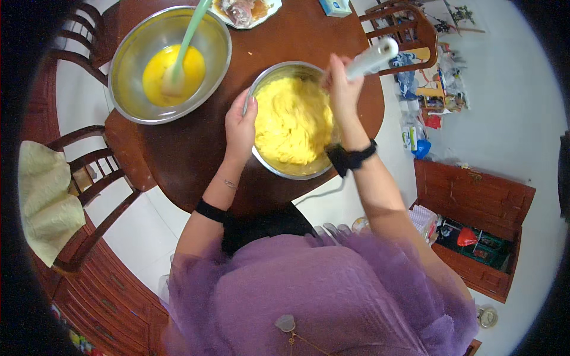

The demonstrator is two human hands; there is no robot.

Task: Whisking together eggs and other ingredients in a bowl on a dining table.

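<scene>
A steel bowl (289, 175) on the wooden table holds a thick yellow mixture (291, 120). My left hand (240, 127) grips its left rim, thumb on the inner side. Over the right rim, my right hand (345, 89) is closed around a pale handle (372, 58); the tool's working end is not visible, and the hand is slightly blurred. To the upper left stands a larger steel bowl (127, 95) with yellow liquid (196, 66) in it. A spatula with a green handle (191, 33) leans in that liquid.
A white plate (269, 11) with food and a tissue box (336, 8) are at the table's far side. Wooden chairs stand left (95, 155) and at the upper right (429, 33). A cable (318, 193) hangs near the table's front edge (271, 202).
</scene>
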